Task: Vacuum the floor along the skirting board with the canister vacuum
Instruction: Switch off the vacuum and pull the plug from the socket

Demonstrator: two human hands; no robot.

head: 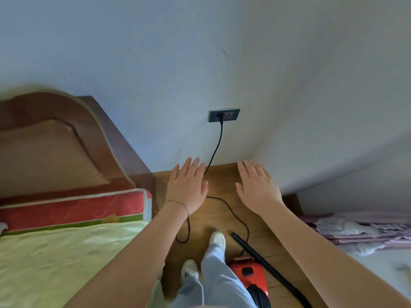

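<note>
A red canister vacuum stands on the wooden floor by my right foot. Its black wand lies on the floor to its right, with the open tip pointing toward the wall. The black power cord runs from a wall socket down to the floor and loops back to the vacuum. My left hand and my right hand are both held out flat, palms down, fingers apart, above the floor near the wall. Neither hand touches anything.
A bed with a wooden headboard, red-edged mattress and green sheet fills the left. A pink fringed rug or curtain lies at the right. The white wall meets the floor just beyond my hands.
</note>
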